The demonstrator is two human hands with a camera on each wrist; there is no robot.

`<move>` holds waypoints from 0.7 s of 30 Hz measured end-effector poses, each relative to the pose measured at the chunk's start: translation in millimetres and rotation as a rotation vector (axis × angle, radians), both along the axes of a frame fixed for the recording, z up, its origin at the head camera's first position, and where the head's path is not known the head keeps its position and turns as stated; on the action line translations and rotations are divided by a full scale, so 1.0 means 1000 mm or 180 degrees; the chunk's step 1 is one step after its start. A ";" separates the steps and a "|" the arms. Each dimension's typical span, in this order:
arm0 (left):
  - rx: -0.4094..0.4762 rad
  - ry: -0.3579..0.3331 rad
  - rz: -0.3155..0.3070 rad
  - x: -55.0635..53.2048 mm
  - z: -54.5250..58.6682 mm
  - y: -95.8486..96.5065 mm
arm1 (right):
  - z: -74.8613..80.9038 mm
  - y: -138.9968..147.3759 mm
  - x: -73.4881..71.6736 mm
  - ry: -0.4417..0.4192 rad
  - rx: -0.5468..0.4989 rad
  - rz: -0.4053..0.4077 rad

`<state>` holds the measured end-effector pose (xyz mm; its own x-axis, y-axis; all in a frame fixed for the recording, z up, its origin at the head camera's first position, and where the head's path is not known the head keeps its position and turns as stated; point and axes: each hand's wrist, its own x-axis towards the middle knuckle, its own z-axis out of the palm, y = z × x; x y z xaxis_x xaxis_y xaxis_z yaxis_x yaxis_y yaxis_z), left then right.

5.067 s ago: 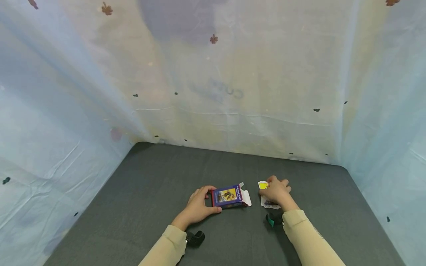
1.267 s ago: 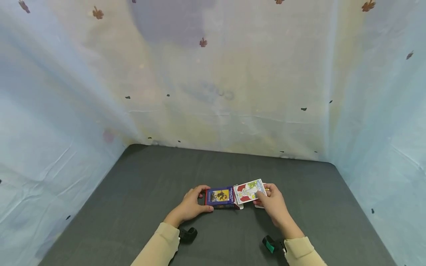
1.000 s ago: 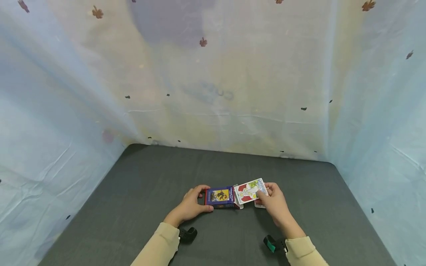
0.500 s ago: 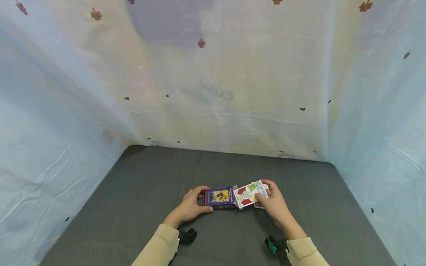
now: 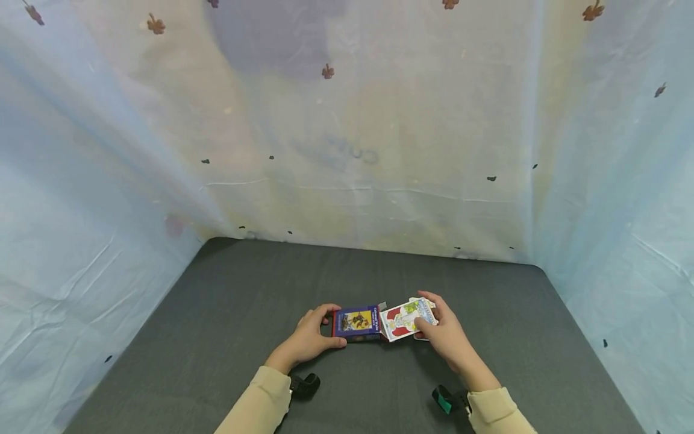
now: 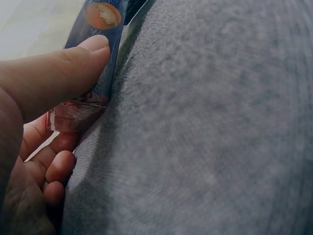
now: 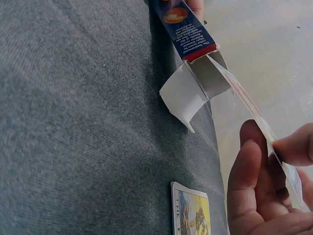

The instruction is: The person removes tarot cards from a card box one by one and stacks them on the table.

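A blue tarot card box (image 5: 356, 321) with a yellow picture lies on the dark surface, its mouth facing right. My left hand (image 5: 309, 336) grips it by the closed end, thumb (image 6: 73, 66) along the near side in the left wrist view. My right hand (image 5: 449, 337) pinches a few tarot cards (image 5: 400, 320), thumb on top and fingers beneath. Tilted, their leading edge meets the box's mouth; in the right wrist view a corner is at the opening, beside a white flap (image 7: 183, 93) folded outward. Other tarot cards (image 7: 191, 210) lie on the surface below the right hand.
A dark grey padded table surface (image 5: 260, 283) spreads around the hands. Pale patterned sheeting (image 5: 347, 181) hangs at the back and both sides. Black straps (image 5: 306, 386) are worn on the wrists.
My right hand has lifted tarot cards from the pile and brought them left to the box's mouth. In the last second the cards shifted slightly in angle; the left hand still grips the box.
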<state>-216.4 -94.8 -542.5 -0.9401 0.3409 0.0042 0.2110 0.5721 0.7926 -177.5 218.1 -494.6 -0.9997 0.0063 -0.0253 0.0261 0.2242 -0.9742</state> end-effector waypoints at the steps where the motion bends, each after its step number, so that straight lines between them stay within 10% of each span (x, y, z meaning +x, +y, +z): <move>1: 0.0004 0.0000 0.0001 0.000 0.000 0.000 | 0.000 0.000 0.000 0.0004 -0.0001 -0.0001; 21: -0.0029 0.0056 -0.0007 0.001 -0.001 -0.001 | 0.005 0.004 0.002 -0.0090 0.0328 -0.0386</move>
